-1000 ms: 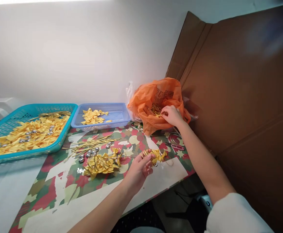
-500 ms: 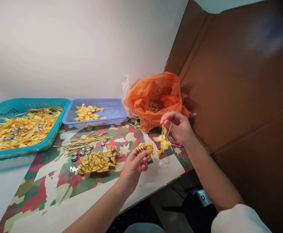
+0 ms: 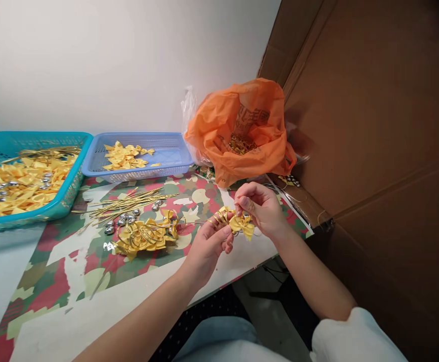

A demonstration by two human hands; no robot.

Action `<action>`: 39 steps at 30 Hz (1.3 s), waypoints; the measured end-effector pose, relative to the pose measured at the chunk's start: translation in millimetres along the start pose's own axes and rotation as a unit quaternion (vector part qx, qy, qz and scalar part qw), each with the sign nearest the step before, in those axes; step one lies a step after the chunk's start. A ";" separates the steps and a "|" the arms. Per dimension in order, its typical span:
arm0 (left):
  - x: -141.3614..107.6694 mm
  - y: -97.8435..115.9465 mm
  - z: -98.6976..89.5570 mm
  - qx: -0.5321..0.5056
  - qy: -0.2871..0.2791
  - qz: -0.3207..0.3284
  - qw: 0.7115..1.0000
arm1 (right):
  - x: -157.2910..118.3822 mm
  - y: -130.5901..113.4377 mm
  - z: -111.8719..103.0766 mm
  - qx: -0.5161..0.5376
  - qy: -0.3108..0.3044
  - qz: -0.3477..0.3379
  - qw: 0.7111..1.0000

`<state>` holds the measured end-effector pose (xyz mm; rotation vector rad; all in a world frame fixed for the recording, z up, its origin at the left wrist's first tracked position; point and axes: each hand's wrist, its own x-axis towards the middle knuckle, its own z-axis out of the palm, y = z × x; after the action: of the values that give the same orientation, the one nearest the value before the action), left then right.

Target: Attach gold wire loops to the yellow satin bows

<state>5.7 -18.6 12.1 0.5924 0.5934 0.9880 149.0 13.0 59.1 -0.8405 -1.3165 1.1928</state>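
Along the tabletop's back edge, a teal basket of yellow bows stands left of a blue one. Near the front edge, the left hand pinches gold wire loops with yellow bows; beside it, the right hand's fingertips press together at them.

Head view: a single wearer's-eye camera, set above the near edge of the bench, faces forward and down across its surface toward the wall and a cardboard panel. Both forearms enter from the lower border at close range; the far upper right corner is dark, its contents perhaps indistinct.
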 end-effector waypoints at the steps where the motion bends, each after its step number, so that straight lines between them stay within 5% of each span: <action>1: 0.6 -0.3 -0.4 -0.003 0.018 0.004 1.000 | -0.9 -0.9 -1.3 -0.011 0.001 -0.010 1.000; 6: 4.4 -3.9 -4.4 0.014 0.147 0.044 0.988 | -9.2 -3.4 -16.3 -0.149 0.013 -0.090 0.985; 11: 1.6 -8.9 -1.0 0.120 0.090 0.073 0.986 | -21.3 3.9 -19.2 -0.354 -0.008 -0.115 0.928; 15: 0.5 -15.4 1.4 0.159 0.076 0.037 0.984 | -30.6 15.8 -17.4 -0.323 -0.041 -0.074 0.943; 19: 2.8 -19.2 0.9 0.171 0.076 0.021 0.982 | -42.0 23.4 -43.1 -0.264 -0.035 0.012 0.964; 21: 3.7 -19.1 0.6 0.163 0.086 0.006 0.983 | -50.0 27.8 -60.2 -0.369 0.043 0.031 0.928; 23: 3.8 -18.4 0.2 0.157 0.103 -0.006 0.982 | -58.7 34.1 -72.5 -0.515 0.094 0.058 0.850; 26: 3.7 -17.4 -0.4 0.157 0.110 -0.008 0.981 | -68.7 43.9 -79.3 -0.590 0.072 0.093 0.799; 28: 3.8 -16.9 -0.4 0.151 0.109 -0.002 0.982 | -71.1 46.2 -79.0 -0.561 0.071 0.109 0.817; 34: 3.9 -15.6 3.1 0.156 0.081 0.036 0.984 | -69.5 29.8 -64.2 -0.260 0.123 0.168 0.943; 39: 2.8 -11.8 5.2 0.272 -0.036 0.005 0.962 | -75.5 29.9 -34.6 -0.095 0.163 0.213 0.959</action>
<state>17.4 -22.1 7.0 1.1143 0.8031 0.8046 187.8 -46.4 6.5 -1.4498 -1.0150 1.1981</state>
